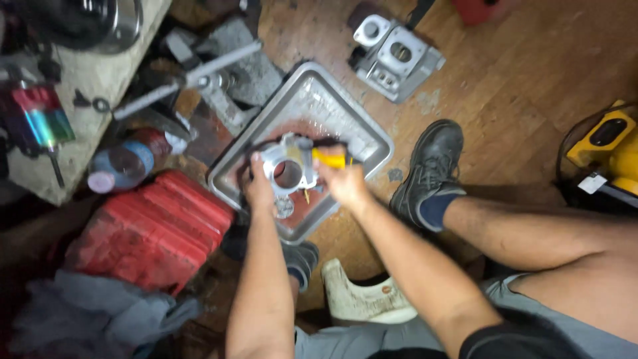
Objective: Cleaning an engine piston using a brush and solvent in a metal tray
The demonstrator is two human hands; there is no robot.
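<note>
My left hand [258, 187] grips a silver metal part with a round bore [287, 171] and holds it over a square metal tray [362, 136] on the wooden floor. My right hand [342, 181] holds a yellow-handled tool [330, 158], a brush or scraper, pressed against the top of the part. Reddish liquid lies in the tray bottom. A small round metal piece [284, 209] sits in the tray just below the part.
A second grey metal casting [397, 57] lies on the floor beyond the tray. A red plastic case [149, 229] is at the left, a bottle [123, 166] beside it. My black shoe [432, 163] rests right of the tray. A yellow machine [608, 149] stands far right.
</note>
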